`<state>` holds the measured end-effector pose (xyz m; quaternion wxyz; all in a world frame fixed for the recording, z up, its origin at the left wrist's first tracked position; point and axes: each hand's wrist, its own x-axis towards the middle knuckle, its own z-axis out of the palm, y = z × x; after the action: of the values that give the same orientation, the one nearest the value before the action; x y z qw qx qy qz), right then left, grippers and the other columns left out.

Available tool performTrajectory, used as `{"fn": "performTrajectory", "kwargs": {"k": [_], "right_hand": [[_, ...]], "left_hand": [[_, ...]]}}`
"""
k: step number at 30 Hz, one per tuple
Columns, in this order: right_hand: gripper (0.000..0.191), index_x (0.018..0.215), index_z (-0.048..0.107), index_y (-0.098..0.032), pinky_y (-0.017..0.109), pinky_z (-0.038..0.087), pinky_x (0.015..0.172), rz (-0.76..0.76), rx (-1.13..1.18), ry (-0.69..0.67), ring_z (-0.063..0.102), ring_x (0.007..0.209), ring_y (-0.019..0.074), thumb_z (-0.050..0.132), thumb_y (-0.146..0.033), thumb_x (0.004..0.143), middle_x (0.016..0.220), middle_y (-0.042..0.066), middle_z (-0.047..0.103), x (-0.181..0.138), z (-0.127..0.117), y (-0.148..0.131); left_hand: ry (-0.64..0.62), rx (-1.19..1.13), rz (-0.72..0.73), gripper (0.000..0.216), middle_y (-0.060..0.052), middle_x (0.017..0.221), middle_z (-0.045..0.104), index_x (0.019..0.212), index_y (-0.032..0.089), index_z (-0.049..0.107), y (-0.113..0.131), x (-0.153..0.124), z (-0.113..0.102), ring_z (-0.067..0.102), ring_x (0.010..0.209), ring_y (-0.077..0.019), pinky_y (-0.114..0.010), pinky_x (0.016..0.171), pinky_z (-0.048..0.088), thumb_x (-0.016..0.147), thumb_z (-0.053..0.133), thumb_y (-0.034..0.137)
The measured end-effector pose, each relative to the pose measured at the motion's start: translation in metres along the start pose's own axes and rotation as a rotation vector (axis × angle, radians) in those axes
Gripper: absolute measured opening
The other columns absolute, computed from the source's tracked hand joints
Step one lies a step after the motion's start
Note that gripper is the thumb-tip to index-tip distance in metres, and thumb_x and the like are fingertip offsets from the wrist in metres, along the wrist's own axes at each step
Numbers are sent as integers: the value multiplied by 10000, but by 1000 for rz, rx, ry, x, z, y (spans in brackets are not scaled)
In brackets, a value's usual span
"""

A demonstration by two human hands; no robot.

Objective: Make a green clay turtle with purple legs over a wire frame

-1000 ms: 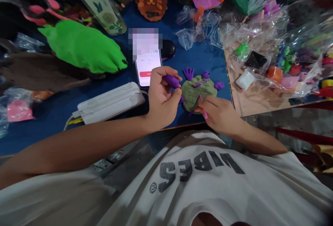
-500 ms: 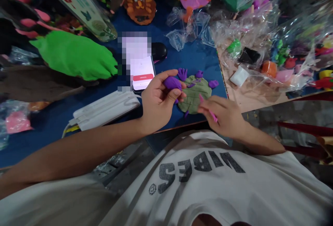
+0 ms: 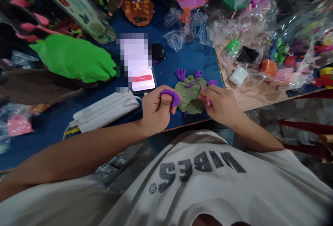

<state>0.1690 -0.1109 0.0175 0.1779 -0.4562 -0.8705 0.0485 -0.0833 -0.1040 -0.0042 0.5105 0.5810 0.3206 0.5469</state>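
My left hand (image 3: pixel 157 108) is closed around a lump of purple modelling clay (image 3: pixel 170 97), its thumb pressed onto the clay. In my right hand (image 3: pixel 221 103) a slim pink modelling tool (image 3: pixel 207 100) is pinched between the fingers, its tip over the right part of a flat green clay turtle (image 3: pixel 191 97). Scored lines cross the green shell. Purple clay pieces stick out round its edge: a fingered foot (image 3: pixel 180 74), a head (image 3: pixel 198 74) and another foot (image 3: pixel 212 82). The left edge of the turtle is partly hidden by my left hand.
A lit phone (image 3: pixel 142 77) and a white power strip (image 3: pixel 105 110) lie to the left. Behind them are a green clay leaf shape (image 3: pixel 74 58) and a brown clay lion (image 3: pixel 137 7). Bagged clay blocks, with a white one (image 3: pixel 238 75), cover the right board. The table's front edge runs below my hands.
My left thumb has moved onto the purple clay, which now looks flatter and rounder. My right hand has shifted slightly up, with the pink tool still in its fingers.
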Motion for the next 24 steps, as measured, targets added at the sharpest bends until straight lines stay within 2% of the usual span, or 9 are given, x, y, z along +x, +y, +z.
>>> {"fn": "performTrajectory", "kwargs": {"k": [3,5,7,9,11,14,17,19,24], "right_hand": [[186,997,725,-156,350,471,680,-109,-26,50,628,762,199,587,-198,1115,867,67,704,-15,3,-18],[173,991,724,-157,348,470,668,-149,-27,64,601,742,191,608,-199,1112,843,53,691,-25,6,-30],[156,994,724,-152,345,471,662,-163,-20,66,581,735,187,621,-190,1105,833,46,679,-34,7,-40],[152,992,724,-145,343,481,662,-168,-4,65,570,729,186,630,-192,1102,816,41,661,-40,6,-48],[154,988,719,-147,339,495,668,-173,29,65,573,729,186,630,-196,1104,804,38,657,-44,3,-53],[108,1021,709,-147,336,516,674,-197,97,98,591,737,188,643,-190,1094,816,47,682,-48,-3,-57],[58,1079,692,-145,333,540,692,-228,182,134,616,756,191,639,-169,1079,856,59,710,-47,-8,-53],[78,1111,682,-158,330,565,730,-194,214,136,658,801,195,609,-158,1081,907,69,735,-44,-9,-43],[158,1164,688,-201,357,556,750,75,111,141,714,865,225,541,-246,1132,1018,96,749,-29,0,-4]], "left_hand": [[21,-44,27,534,24,581,498,826,194,675,-3,4,2,530,464,-112,-294,495,399,1119,559,625],[73,-111,12,626,33,574,436,746,200,624,-6,7,3,499,448,-112,-298,479,382,1078,549,725],[100,-166,4,757,22,564,412,663,203,572,-9,10,3,467,439,-117,-305,456,358,1037,444,848],[77,-184,25,838,1,529,412,587,205,520,-10,12,3,459,436,-126,-312,445,349,1020,337,899],[32,-175,49,841,-13,498,434,547,202,494,-9,11,3,484,437,-130,-314,452,370,1041,350,867],[17,-155,52,767,-17,507,525,562,196,550,-8,8,2,553,441,-132,-304,464,432,1060,503,776],[41,-156,9,726,-11,512,553,586,201,614,-9,6,1,600,445,-141,-299,470,488,1024,593,779],[56,-163,-23,720,-15,522,569,615,201,649,-9,5,0,607,447,-144,-293,454,472,1024,587,790],[95,-94,-75,671,-14,559,616,772,209,754,-9,4,-3,584,448,-135,-290,433,397,1082,518,756]]}}
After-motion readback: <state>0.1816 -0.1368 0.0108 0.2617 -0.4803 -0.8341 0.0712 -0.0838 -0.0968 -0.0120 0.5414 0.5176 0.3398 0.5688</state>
